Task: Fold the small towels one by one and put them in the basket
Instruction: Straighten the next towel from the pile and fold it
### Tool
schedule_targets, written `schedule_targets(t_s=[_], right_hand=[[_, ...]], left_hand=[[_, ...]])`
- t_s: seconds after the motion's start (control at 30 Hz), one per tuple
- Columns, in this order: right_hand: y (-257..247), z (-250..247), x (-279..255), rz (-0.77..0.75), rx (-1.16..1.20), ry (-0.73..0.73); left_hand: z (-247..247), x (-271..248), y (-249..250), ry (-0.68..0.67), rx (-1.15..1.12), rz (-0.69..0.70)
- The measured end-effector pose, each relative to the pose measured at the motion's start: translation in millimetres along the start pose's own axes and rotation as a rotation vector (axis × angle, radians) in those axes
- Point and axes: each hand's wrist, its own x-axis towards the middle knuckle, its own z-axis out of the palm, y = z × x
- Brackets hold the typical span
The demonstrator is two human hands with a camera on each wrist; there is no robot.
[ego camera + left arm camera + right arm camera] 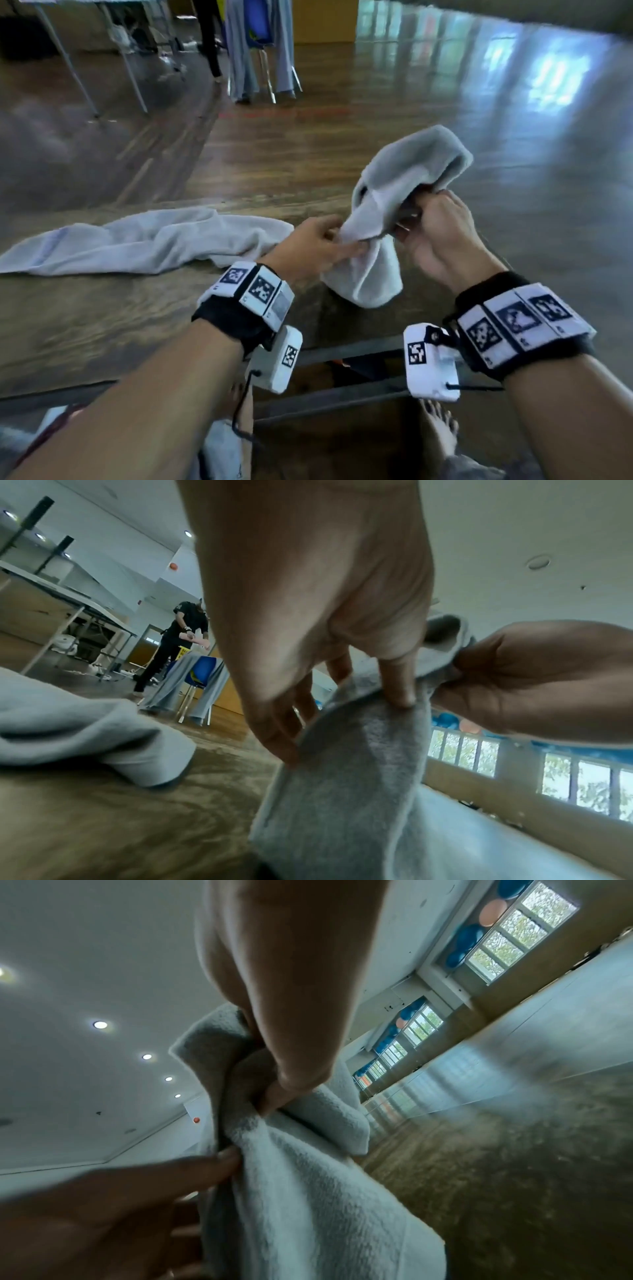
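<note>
A small grey towel (383, 205) hangs bunched in the air above the wooden table (102, 325), held between both hands. My left hand (342, 240) pinches a fold of it low on the left side, and my right hand (416, 212) grips the bunched edge on the right. The left wrist view shows my left hand (349, 718) with thumb and fingers pinching the towel (342, 791). In the right wrist view my right hand (270, 1096) clamps the towel (308, 1177). A second grey towel (137, 240) lies crumpled on the table to the left. No basket is in view.
The table's near edge (325, 394) runs below my wrists, with my bare feet under it. Far off on the shiny floor stand a blue chair draped with cloth (260, 48), folding tables (85, 51) and another person (181, 642).
</note>
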Motion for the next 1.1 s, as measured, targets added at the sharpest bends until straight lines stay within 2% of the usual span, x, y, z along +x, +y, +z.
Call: schedule_targets(t_s=[0.1,0.17,0.23,0.33,0.43,0.5,0.57,0.63,0.73,0.8,0.87,0.97,1.1], right_hand=[[7.4,-0.7,-3.5,-0.005,-0.107,-0.045],[18.4,-4.3,-1.8,0.031,-0.371,-0.041],[28.8,-7.7,-0.3,0.062,-0.628,-0.033],[30.6,-10.4,-3.6,0.031,-0.910,-0.172],[26.8,-6.5,-13.7,0.049,-0.935,-0.407],[28.3,-1.5,-20.2,-0.026,-0.971,-0.415],[30.3,-4.3,-12.9,-0.170,-0.977,-0.302],[20.9,-9.3,-3.8,-0.301,-0.971,-0.128],[3.1,-18.5,2.3,-0.293,-0.699,0.054],[-2.0,-24.1,2.1,-0.286,-0.648,0.125],[0.3,-31.7,2.0,-0.248,-0.712,0.191],[4.4,-39.8,-1.1,-0.087,-0.782,0.219],[5.2,-40.6,-2.1,-0.053,-0.885,0.182]], left_hand=[[-2.7,12.0,6.7,0.086,0.025,0.006],[-11.2,18.0,9.2,0.236,0.072,-0.092],[-19.3,20.8,8.5,0.359,-0.115,-0.229],[-24.3,15.5,11.6,0.272,-0.573,-0.340],[-24.9,11.2,16.9,0.157,-0.722,-0.327],[-22.1,10.0,23.2,0.065,-0.745,-0.273],[-17.4,8.1,27.2,0.043,-0.673,-0.196],[-15.2,11.3,22.0,0.144,-0.425,-0.095],[-13.6,17.6,-0.9,0.244,0.155,-0.012],[-7.4,21.0,-16.5,0.238,0.375,-0.015],[2.8,26.4,-33.0,0.189,0.387,-0.089],[14.9,28.8,-51.1,0.120,0.500,-0.255],[14.5,34.1,-56.2,0.160,0.547,-0.276]])
